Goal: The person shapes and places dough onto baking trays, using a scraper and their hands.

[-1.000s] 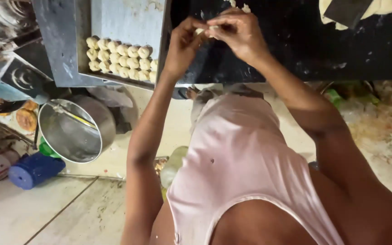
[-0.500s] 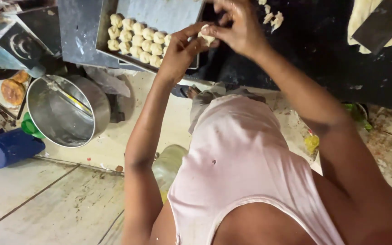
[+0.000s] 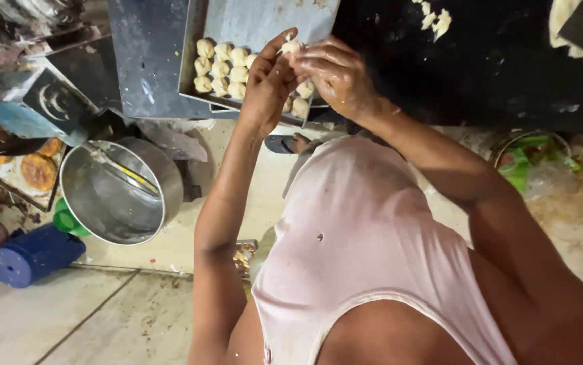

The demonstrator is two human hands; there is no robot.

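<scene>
— Where's everything, biggest first?
— Dark table [image 3: 494, 74], metal tray [image 3: 264, 20] of dough balls [image 3: 222, 67], then both hands.
— Their grip?
— Left hand [image 3: 268, 84] and right hand [image 3: 335, 74] pinch one dough piece [image 3: 291, 46] between fingertips, above the tray; it's roundish, no clear long axis.

I can't see most of the dough piece [image 3: 291, 46], pinched between left hand [image 3: 269, 84] and right hand [image 3: 332, 74]. Hands cover part of the tray [image 3: 264, 20]; top edge crops it. Dark surface [image 3: 480, 67] cut off too.
</scene>
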